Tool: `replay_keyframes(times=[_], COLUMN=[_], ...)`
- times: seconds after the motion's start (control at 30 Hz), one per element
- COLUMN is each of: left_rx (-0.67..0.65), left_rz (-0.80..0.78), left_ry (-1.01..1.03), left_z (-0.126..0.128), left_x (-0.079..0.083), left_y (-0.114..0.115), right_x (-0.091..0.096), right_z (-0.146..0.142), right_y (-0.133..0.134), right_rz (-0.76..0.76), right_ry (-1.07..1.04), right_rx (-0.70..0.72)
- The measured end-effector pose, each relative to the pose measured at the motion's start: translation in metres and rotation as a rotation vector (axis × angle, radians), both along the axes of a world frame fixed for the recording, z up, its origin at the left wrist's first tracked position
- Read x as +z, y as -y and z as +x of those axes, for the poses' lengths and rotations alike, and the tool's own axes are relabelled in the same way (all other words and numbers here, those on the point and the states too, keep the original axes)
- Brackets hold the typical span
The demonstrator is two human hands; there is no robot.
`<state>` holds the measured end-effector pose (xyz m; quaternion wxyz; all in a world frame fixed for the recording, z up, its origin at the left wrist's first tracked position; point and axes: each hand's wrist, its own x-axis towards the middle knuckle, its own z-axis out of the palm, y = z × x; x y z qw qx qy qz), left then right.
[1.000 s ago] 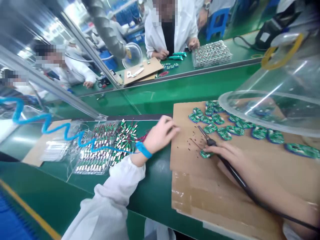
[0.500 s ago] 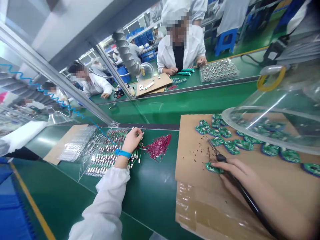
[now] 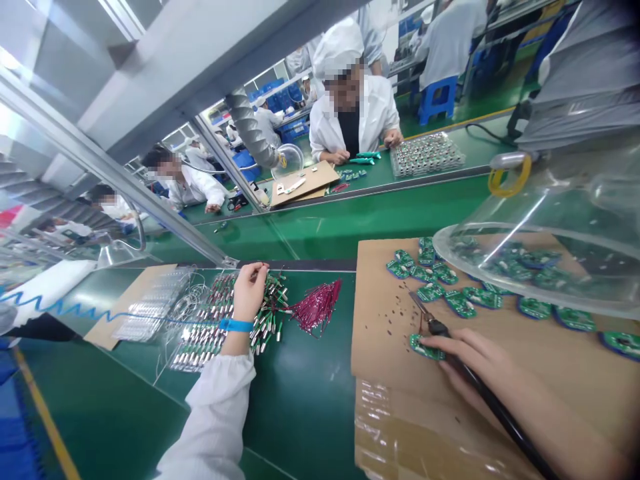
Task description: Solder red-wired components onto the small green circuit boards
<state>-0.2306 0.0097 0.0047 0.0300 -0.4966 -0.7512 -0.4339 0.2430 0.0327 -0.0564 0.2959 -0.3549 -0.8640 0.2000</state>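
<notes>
My left hand (image 3: 249, 291), a blue band (image 3: 237, 325) round its wrist, is over a tray of small metal-capped parts (image 3: 205, 327). Its thumb and fingertips are pinched together; what is between them, if anything, is too small to make out. Beside it lie loose green-and-silver parts (image 3: 270, 323) and a fanned bundle of dark red wires (image 3: 319, 307). My right hand (image 3: 473, 353) grips a black-handled soldering iron (image 3: 480, 387), its metal tip pointing up and left. The fingertips also touch a green circuit board (image 3: 425, 347) on the cardboard (image 3: 385, 363).
Several more circuit boards (image 3: 460, 303) lie on the cardboard, some seen through a clear fume hood (image 3: 540, 260) at right. A blue coiled cord (image 3: 75, 310) crosses to my wristband. Left stand clear plastic trays (image 3: 150, 310). Across the green bench sits a co-worker (image 3: 353, 107).
My left hand has shifted left, away from the red wires and over the tray. The blue cord has dropped lower. My right hand stays on the iron and board. The view has shifted slightly.
</notes>
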Motion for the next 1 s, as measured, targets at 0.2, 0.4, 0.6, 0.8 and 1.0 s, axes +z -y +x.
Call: replay_keyframes(times=[0.2,0.4,0.6,0.8,1.0], left_rx=[0.073,-0.631,-0.968,-1.007,-1.059], left_rz=[0.249,-0.258,-0.492,-0.449,-0.45], left_ry=[-0.001,0.563,0.595,0.378,0.337], left_z=[0.031,0.157,0.254,0.256,0.255], left_x=[0.042,0.018,-0.011,-0.011,-0.014], left_y=[0.01,0.004,0.011,0.013,0.015], right_x=[-0.001,0.015,0.035,0.028,0.032], right_z=[-0.001,-0.005,0.001,0.004,0.001], right_y=[-0.003,0.002,0.007,0.005,0.009], right_rz=[0.046,0.036,-0.078,-0.129,-0.114], right_ry=[-0.04,-0.102,-0.167,-0.204,-0.228], right_rx=[-0.012,-0.037,-0.025,0.023,0.039])
